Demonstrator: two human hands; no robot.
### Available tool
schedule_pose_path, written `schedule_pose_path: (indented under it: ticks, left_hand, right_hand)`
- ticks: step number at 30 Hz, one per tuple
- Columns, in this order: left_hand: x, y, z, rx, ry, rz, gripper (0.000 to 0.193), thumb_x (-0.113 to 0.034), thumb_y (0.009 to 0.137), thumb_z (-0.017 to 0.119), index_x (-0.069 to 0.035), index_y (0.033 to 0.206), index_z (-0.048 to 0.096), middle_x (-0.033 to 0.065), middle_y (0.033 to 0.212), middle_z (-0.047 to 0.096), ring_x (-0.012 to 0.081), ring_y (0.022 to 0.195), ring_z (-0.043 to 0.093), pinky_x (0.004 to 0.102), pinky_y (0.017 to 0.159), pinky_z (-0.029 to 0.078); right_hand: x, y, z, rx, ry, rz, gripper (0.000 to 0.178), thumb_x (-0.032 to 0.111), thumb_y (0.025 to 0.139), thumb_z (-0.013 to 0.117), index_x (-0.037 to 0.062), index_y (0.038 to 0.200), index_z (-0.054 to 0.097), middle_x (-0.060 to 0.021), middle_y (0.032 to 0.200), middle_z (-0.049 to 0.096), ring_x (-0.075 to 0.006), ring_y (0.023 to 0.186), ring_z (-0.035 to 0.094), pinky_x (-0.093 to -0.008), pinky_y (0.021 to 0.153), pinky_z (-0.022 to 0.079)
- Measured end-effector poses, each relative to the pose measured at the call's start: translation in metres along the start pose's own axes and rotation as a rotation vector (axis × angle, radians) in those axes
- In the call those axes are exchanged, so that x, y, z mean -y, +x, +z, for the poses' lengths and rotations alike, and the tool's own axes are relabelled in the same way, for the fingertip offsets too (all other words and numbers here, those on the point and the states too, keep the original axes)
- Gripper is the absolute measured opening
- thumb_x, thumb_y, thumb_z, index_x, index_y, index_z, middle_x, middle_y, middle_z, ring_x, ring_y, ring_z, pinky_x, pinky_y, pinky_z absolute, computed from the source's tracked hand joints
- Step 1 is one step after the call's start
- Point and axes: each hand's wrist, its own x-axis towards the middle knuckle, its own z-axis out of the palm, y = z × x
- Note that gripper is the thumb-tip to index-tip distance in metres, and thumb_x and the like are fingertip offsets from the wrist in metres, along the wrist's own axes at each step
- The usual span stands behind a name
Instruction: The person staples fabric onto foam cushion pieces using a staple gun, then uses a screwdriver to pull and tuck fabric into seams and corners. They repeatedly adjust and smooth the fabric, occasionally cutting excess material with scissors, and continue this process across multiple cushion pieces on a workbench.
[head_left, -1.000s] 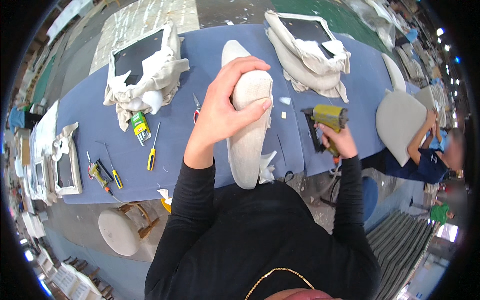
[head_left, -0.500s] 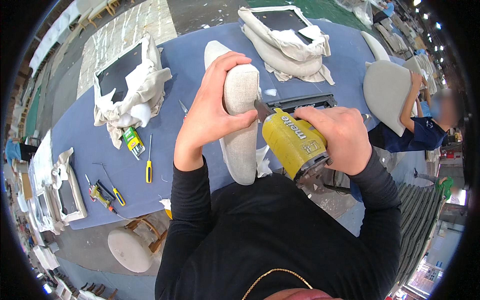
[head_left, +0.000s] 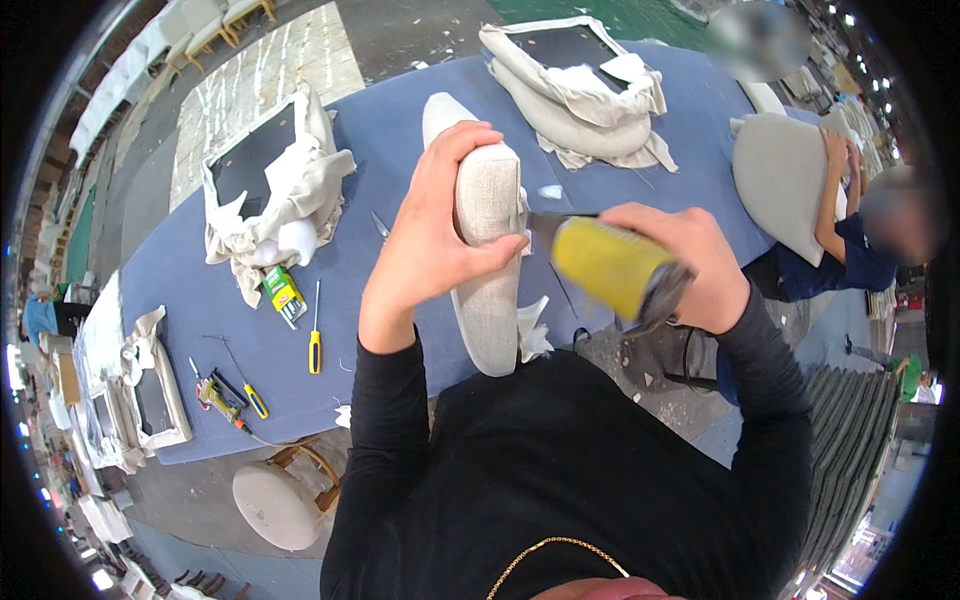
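Observation:
In my left hand is a beige fabric-covered seat cushion, held on edge with the fingers over its far side and the thumb across the front face. My right hand is wrapped round a yellow staple gun, blurred by motion. The gun's nose points at the cushion's right side, a short gap away from it. A loose flap of white cloth hangs from that side near the cushion's lower end. The cushion's underside faces right and is mostly hidden.
Half-covered cushions lie on the blue table: one at left, one stacked at far right. At left are a green box, screwdrivers and another staple gun. A co-worker at right holds a grey panel.
The staple gun has drawn back to the right, away from the cushion's edge, with my right hand still round it. My left hand keeps its hold on the cushion.

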Motion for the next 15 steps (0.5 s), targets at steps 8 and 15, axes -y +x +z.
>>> schedule_pose_path:
  ticks: [8, 15]
  left_hand:
    - [-0.018, -0.059, 0.038, -0.273, 0.268, -0.313, 0.114, -0.016, 0.073, 0.083, 0.007, 0.165, 0.019, 0.0309, 0.162, 0.039, 0.0456, 0.151, 0.039, 0.0468, 0.126, 0.032]
    - [0.007, -0.195, -0.073, 0.073, 0.041, -0.669, 0.068, -0.005, 0.077, 0.083, 0.003, 0.141, 0.061, 0.015, 0.138, 0.067, 0.0281, 0.13, 0.062, 0.0418, 0.114, 0.044]
  right_hand:
    - [-0.215, -0.113, 0.225, -0.107, 0.086, 0.816, 0.077, 0.024, 0.08, 0.079, -0.0033, 0.146, 0.052, -0.0298, 0.111, 0.074, -0.0463, 0.106, 0.072, -0.0497, 0.094, 0.057]
    - [-0.266, -0.148, 0.321, 0.165, -0.193, 1.211, 0.103, 0.036, 0.071, 0.085, 0.0039, 0.158, 0.041, -0.0259, 0.141, 0.06, -0.0429, 0.132, 0.057, -0.0499, 0.106, 0.051]
